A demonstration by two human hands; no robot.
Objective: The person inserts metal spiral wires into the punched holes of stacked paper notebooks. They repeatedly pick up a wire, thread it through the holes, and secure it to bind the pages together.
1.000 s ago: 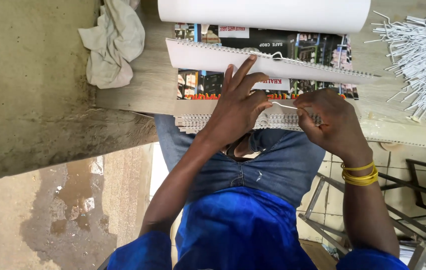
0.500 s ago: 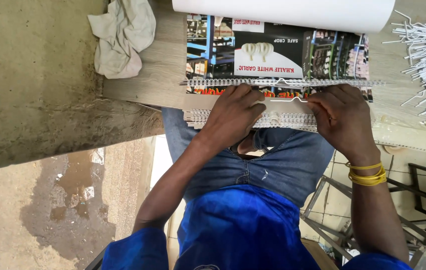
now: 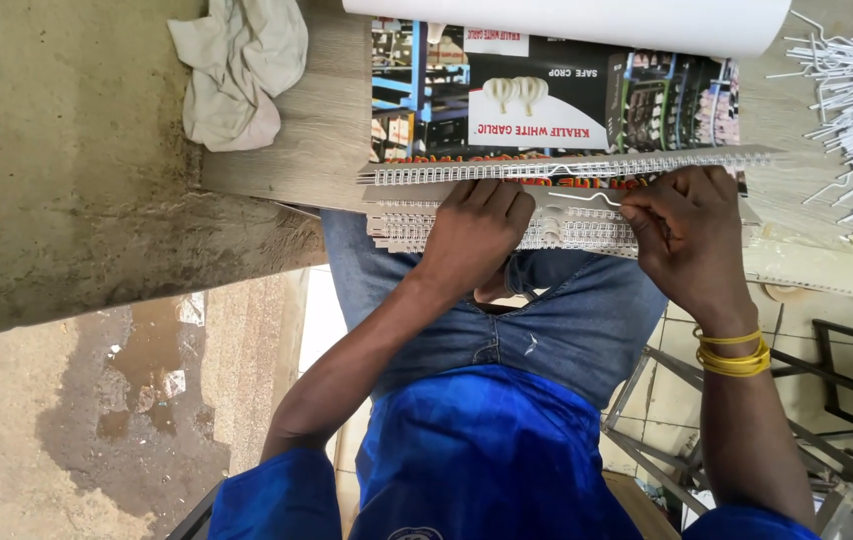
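Pale grey wood-grain makes up the bench top [image 3: 316, 140] in the head view, and its near edge juts over the person's lap, with rough concrete wall and a wet patch of floor off to one side.

On that near edge lies a stack of spiral-bound calendars [image 3: 556, 215], their white wire combs lined up in rows along the binding edge. The top sheet is glossy and printed with colour photographs of shop shelves and a panel showing two white garlic bulbs; its far end curls up into a white roll [image 3: 586, 15]. One wire comb runs straight across the sheet just beyond the knuckles.

The left hand [image 3: 474, 232] lies palm down on the stack's binding edge, fingers curled and pressed flat against the wire rows, holding the stack in place. The right hand [image 3: 691, 225] rests on the same edge, its thumb and forefinger narrowed in a pinch on a thin white wire hanger [image 3: 586, 197] that lies between the two hands. Yellow bangles [image 3: 733, 355] circle the right wrist.

A crumpled pale cloth [image 3: 238, 70] sits on the bench's corner, well apart from the stack. A heap of loose white wire hangers [image 3: 851, 120] lies on the other side, near the right hand.
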